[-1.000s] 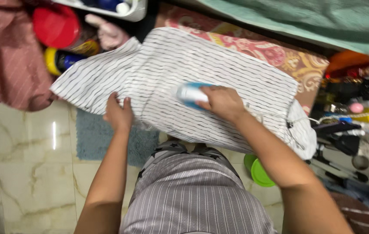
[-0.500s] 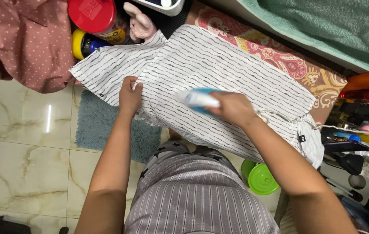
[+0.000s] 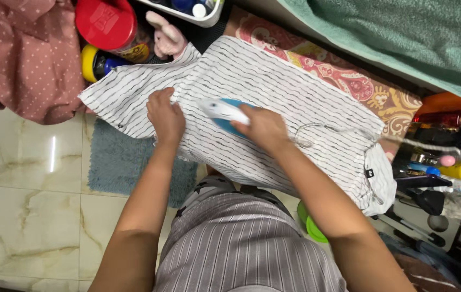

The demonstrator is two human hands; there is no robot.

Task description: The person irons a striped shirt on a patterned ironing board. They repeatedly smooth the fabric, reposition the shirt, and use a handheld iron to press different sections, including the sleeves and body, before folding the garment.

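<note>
A white shirt with thin black stripes (image 3: 290, 92) lies spread over a red and gold patterned cloth (image 3: 349, 75) on a raised surface. My right hand (image 3: 263, 128) grips a white and blue clothes iron (image 3: 220, 112) that rests on the shirt near its middle. My left hand (image 3: 165, 114) presses down on the shirt's left part, just beside the iron's tip, with its fingers curled on the fabric. The iron's cord (image 3: 322, 130) trails to the right across the shirt.
A pink dotted cloth (image 3: 19, 59) hangs at the left. A red lid (image 3: 106, 21), a yellow and blue bottle (image 3: 98, 62) and a pink soft toy (image 3: 165, 35) sit behind the shirt. A blue mat (image 3: 117, 162) lies on the marble floor. Bottles and tools crowd the right side (image 3: 446, 167).
My right hand has slid the iron to the left across the shirt. My left hand has moved a little up and right on the fabric, closer to the iron.
</note>
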